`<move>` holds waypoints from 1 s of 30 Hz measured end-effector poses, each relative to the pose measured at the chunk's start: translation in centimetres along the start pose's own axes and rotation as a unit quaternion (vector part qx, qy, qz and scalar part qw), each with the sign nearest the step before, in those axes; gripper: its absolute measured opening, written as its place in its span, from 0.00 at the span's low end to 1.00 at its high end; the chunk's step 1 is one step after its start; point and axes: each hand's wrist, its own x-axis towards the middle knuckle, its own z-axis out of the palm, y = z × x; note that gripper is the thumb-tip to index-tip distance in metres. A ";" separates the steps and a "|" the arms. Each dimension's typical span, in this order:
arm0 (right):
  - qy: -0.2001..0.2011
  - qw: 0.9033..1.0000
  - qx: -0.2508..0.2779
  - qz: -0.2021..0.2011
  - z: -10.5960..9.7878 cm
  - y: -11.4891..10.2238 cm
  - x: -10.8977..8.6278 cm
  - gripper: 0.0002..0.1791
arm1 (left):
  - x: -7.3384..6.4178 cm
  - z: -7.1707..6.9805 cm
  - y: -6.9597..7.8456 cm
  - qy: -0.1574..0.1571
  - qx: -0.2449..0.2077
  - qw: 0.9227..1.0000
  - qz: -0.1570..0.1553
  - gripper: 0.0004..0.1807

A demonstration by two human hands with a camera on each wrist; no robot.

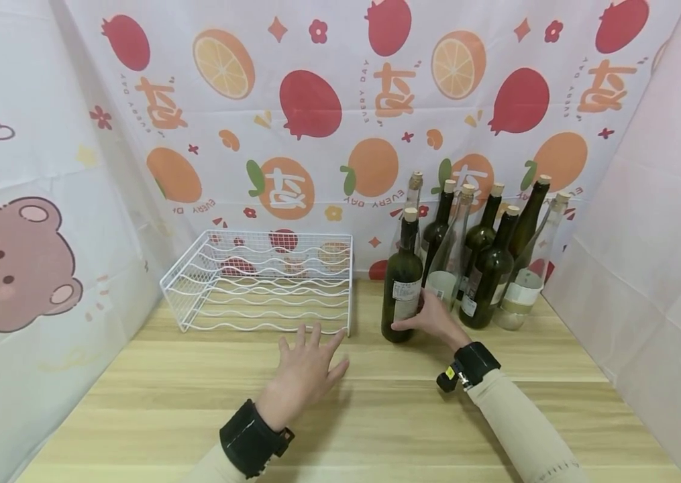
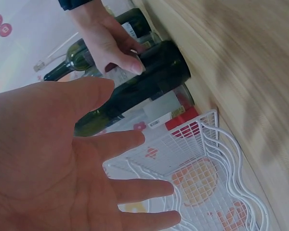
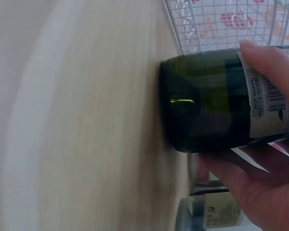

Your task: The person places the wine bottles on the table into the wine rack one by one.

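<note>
My right hand (image 1: 435, 318) grips the lower body of a dark green wine bottle (image 1: 402, 273), thumb on one side and fingers on the other. The bottle stands upright, has a cork and a pale label, and is right of the white wire wine rack (image 1: 350, 288). In the right wrist view its base (image 3: 176, 103) is close to the tabletop; whether they touch I cannot tell. My left hand (image 1: 304, 372) is held in front of the rack with fingers spread and nothing in it. The left wrist view shows its bare palm (image 2: 43, 159).
Several corked bottles stand grouped at the back right, among them a clear one (image 1: 447, 258), a dark green one (image 1: 490, 275) and a clear one with a pale label (image 1: 524, 295). A fruit-patterned curtain (image 1: 328, 40) hangs behind the wooden table (image 1: 376, 429), with pale curtains at both sides.
</note>
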 end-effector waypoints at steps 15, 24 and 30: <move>-0.026 0.996 -0.063 -0.055 -0.9 -1.8 -3.0 0.45 | -0.4 -0.1 0.2 -0.003 -0.002 1.000 0.001 0.32; -0.014 0.994 -0.088 -0.069 -1.5 -2.6 -4.2 0.42 | -0.5 -0.1 0.4 -0.014 -0.008 1.000 0.001 0.32; -0.013 0.987 -0.138 -0.082 -2.1 -3.3 -4.9 0.54 | -0.7 -0.5 0.6 -0.016 -0.014 1.000 0.008 0.32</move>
